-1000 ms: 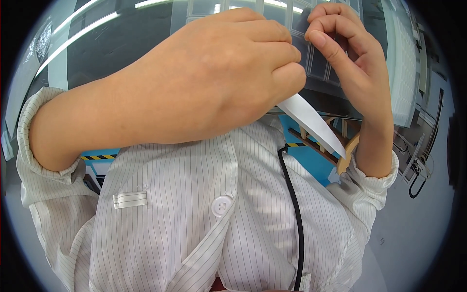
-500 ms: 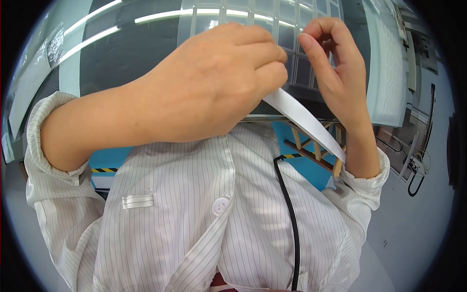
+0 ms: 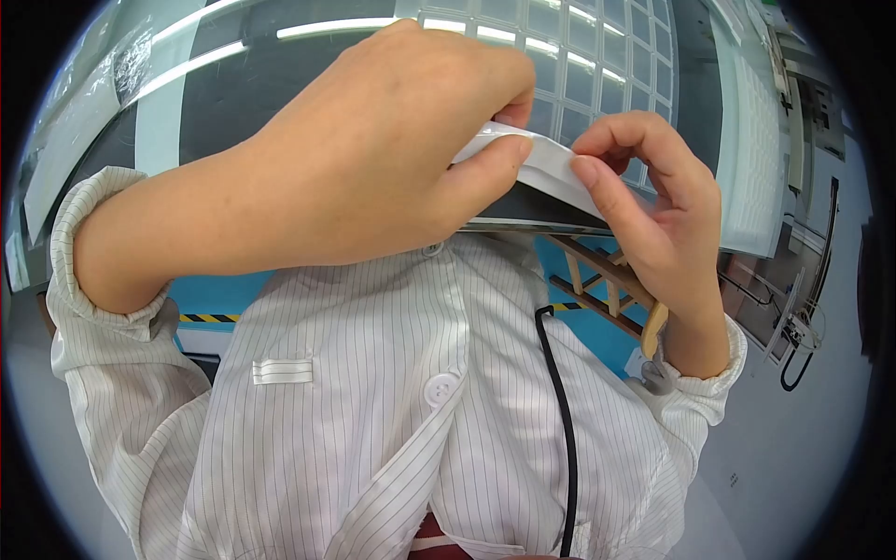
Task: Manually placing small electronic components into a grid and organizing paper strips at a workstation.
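Note:
A narrow white strip (image 3: 551,168), like folded paper or thin film, is stretched between my hands above the near edge of the dark table surface (image 3: 252,103). The thumb and fingers of my left hand (image 3: 401,140) are closed on its left part, and the back of that hand covers much of the grip. At the strip's other side, my right hand (image 3: 658,187) pinches the edge between thumb and forefinger. Beyond both hands lies a clear plastic tray (image 3: 597,61) divided into many small compartments, partly behind my left hand.
Crumpled clear plastic film (image 3: 131,75) lies at the far left. Translucent white sheets or trays (image 3: 751,177) are stacked along the right. Below the table's front edge is a wooden stool-like frame (image 3: 611,280). A black cord (image 3: 560,411) hangs down my striped coat.
My right hand has moved down and now pinches the strip, which it was apart from before. The strip's loose end no longer hangs toward my right wrist. My left hand has turned, showing its thumb.

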A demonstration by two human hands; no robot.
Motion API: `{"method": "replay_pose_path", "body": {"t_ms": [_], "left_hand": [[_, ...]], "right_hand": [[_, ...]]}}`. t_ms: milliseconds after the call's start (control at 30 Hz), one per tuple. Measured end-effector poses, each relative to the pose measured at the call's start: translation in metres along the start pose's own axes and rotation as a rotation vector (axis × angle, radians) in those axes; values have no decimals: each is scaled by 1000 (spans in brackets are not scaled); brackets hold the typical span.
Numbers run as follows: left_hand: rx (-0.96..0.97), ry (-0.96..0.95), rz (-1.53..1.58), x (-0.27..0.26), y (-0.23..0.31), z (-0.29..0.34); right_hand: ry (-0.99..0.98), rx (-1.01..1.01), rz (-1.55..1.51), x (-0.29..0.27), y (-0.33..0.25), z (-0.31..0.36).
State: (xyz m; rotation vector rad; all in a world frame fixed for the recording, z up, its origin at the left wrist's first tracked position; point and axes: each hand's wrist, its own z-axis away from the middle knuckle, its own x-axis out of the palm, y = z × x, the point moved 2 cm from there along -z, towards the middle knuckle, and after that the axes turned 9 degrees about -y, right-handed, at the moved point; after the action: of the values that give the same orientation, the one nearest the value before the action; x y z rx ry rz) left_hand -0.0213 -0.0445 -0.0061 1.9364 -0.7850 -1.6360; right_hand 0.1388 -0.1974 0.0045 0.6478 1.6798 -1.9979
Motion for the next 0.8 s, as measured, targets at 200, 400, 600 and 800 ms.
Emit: {"method": "replay_pose_path", "body": {"t_ms": [200,400,600,800], "left_hand": [[-50,11,99,20,-29,13],[180,83,-21,28,-27,19],[244,58,-100,34,-34,27],[266,141,-108,35,-38,27]], "right_hand": [[13,-250,74,13,15,-12],[19,15,-44,-6,29,-30],[-45,-23,39,2,40,-49],[-72,-44,67,7,38,-53]]}}
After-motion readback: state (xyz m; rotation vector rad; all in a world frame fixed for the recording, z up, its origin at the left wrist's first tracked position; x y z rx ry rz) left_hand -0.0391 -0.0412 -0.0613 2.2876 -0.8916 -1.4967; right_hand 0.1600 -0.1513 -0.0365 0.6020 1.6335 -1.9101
